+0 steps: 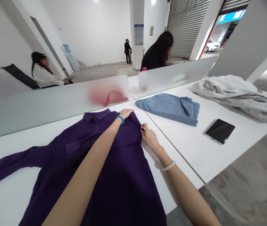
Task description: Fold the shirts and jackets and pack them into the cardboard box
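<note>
A dark purple collared shirt (124,166) lies spread on the white table, its collar (97,115) toward the divider. One sleeve (29,157) stretches out to the left. The other is folded across the chest, its cuff (73,147) partly behind my left forearm. At the right shoulder corner, my left hand (126,113) has its fingers together on the cloth; the thumb is hardly visible. Just below it, my right hand (149,135) pinches the folded side edge between curled fingers and thumb.
A folded blue checked cloth (168,108) lies right of the shirt, beside a black tablet-like device (220,131). Rumpled pale cloth (237,94) is piled farther right. Frosted dividers (41,106) edge the table's back, with a red blurred shape behind one. Several people are beyond.
</note>
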`<state>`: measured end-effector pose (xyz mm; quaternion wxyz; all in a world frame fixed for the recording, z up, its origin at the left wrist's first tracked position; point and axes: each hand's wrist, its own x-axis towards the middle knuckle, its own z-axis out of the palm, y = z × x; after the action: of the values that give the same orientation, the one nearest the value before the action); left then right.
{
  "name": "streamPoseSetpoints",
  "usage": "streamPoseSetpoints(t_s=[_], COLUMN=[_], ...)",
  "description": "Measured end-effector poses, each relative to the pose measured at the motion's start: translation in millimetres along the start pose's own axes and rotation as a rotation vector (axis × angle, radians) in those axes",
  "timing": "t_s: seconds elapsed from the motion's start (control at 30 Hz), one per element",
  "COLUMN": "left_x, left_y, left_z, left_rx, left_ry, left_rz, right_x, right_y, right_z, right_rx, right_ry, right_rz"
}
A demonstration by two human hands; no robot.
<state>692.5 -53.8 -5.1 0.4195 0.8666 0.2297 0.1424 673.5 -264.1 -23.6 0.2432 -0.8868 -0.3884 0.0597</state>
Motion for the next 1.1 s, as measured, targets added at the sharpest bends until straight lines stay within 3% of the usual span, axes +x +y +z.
streamPoseSetpoints(t_s=[0.1,0.2,0.3,0.43,0.53,0.63,0.73,0.83,0.9,1.0,1.1], left_x=[5,-17,-74,-173,-230,-269,-307,-348,-372,-393,-391], left_y=[9,15,10,-17,-49,-86,-119,-143,-153,-161,-164], left_z=[-7.8,-18.1,-32.3,-57.0,-81.9,-114.3,-156.3,-202.7,-229.4,-254.2,-259.3], left_rx=[-0.062,-0.084,-0.066,-0.18,-0.235,-0.155,-0.149,-0.32,-0.475,-0.703,-0.954], left_ry=[0.088,0.149,0.139,0.092,0.136,0.228,0.48,0.8,0.944,0.988,0.93], left_rz=[-0.024,0.004,0.074,0.111,0.023,-0.063,-0.23,-0.468,-0.598,-0.688,-0.695], right_x=[-3,-6,-8,-6,-6,-7,-6,-5,-4,-3,1], right_y=[-1,-2,-2,-1,3,8,12,14,16,19,9], right_z=[-1,-2,-4,5,23,37,42,41,41,42,39], right_rx=[-0.07,-0.189,-0.292,-0.222,-0.225,-0.293,-0.34,-0.384,-0.415,-0.451,-0.522], right_ry=[-0.029,-0.032,0.129,0.28,0.185,-0.002,-0.086,-0.089,-0.098,-0.133,-0.154], right_rz=[0.01,-0.013,-0.088,-0.306,-0.41,-0.39,-0.361,-0.357,-0.362,-0.358,-0.296])
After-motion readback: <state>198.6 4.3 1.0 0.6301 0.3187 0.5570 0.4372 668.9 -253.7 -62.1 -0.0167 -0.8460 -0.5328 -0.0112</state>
